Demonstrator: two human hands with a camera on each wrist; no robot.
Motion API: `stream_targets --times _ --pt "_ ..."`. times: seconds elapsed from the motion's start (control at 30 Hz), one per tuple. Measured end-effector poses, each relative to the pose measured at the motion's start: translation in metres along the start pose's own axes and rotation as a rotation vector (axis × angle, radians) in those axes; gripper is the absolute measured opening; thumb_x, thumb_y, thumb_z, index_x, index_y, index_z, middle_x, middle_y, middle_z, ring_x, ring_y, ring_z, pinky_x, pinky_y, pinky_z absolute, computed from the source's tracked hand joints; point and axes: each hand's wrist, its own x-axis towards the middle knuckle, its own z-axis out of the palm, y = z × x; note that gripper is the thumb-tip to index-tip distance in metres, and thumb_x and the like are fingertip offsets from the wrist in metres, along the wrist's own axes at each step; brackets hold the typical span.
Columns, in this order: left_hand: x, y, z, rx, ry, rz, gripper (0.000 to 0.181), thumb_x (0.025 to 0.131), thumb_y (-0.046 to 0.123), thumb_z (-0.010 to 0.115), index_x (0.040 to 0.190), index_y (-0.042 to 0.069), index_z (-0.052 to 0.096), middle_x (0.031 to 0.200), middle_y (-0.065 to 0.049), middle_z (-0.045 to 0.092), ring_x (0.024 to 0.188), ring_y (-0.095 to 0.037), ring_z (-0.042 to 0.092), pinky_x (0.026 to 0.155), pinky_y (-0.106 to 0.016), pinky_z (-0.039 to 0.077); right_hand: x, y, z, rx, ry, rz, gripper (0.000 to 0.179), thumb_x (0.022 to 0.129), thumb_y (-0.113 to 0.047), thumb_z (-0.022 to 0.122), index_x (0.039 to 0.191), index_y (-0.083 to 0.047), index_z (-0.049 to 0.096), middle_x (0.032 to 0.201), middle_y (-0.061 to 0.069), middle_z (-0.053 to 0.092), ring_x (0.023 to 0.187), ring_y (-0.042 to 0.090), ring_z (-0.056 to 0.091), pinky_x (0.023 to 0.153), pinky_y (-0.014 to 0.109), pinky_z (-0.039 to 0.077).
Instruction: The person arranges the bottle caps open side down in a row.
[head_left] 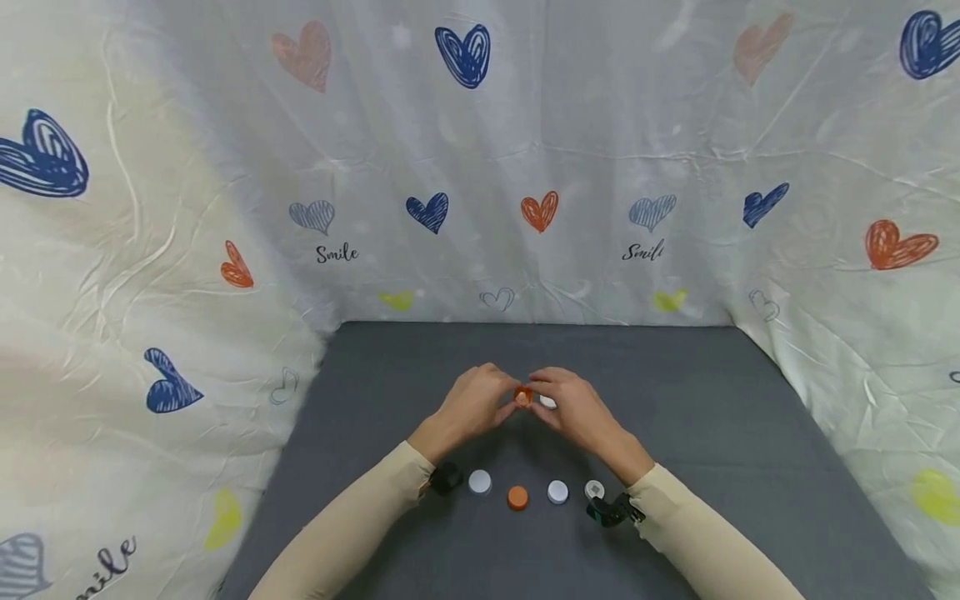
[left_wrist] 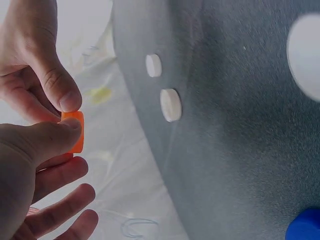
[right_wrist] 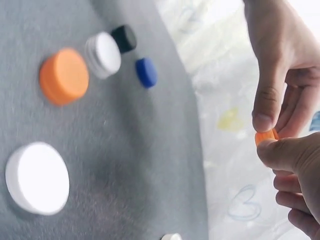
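Nearest, a row of round caps lies on the gray table (head_left: 675, 367). From left to right they are a plain white cap (head_left: 480, 482), a resting orange cap (head_left: 517, 498), a second white cap (head_left: 557, 492) and a marked white cap (head_left: 595, 488). Left of the row, the right wrist view shows a dark cap (right_wrist: 125, 38) and, a bit farther off, a blue cap (right_wrist: 146, 73). The plain ones seem to sit top up, so I can't see inside them.

Past the row, the held orange cap (head_left: 523, 396) is up between two hands. The left hand (head_left: 472, 398) pinches it from the left, with its spare fingers loose. The right hand (head_left: 572, 405) pinches it from the right. A pale spot shows in its middle; I can't tell if something is in it.

I think the step now is working on this cap, and the next move calls for one hand to grip firmly while the other turns it or lets go.

Farther right are two small white caps (left_wrist: 171, 105). Behind everything hangs a heart cloth (head_left: 487, 125).
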Motion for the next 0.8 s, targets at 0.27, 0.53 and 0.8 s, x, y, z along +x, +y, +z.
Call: stream_targets --times 0.27,0.53,0.8 --pt "-0.02 0.01 -0.007 -0.003 0.069 0.033 0.028 0.087 0.037 0.079 0.111 0.022 0.076 0.103 0.008 0.076 0.094 -0.014 0.067 0.079 -0.032 0.057 -0.013 -0.016 -0.005 0.032 0.06 -0.014 0.032 0.085 -0.023 0.082 0.114 -0.013 0.077 0.121 0.008 0.07 0.112 0.024 0.066 0.087 0.041 0.058" --pt "-0.042 0.014 0.0 -0.046 0.074 0.018 0.029 0.087 0.035 0.08 0.111 0.02 0.076 0.101 0.007 0.076 0.094 -0.014 0.067 0.079 -0.033 0.057 -0.024 -0.029 0.009 0.111 0.079 -0.015 0.034 0.081 -0.021 0.086 0.112 -0.012 0.077 0.118 0.007 0.07 0.11 0.023 0.067 0.088 0.038 0.057" --pt "-0.058 0.017 0.006 -0.086 0.074 0.015 0.03 0.085 0.031 0.082 0.112 0.02 0.077 0.101 0.008 0.076 0.091 -0.011 0.066 0.078 -0.03 0.056 -0.036 -0.037 0.02 0.137 0.098 -0.011 0.037 0.08 -0.022 0.086 0.115 -0.013 0.076 0.118 0.003 0.07 0.105 0.018 0.067 0.085 0.035 0.057"
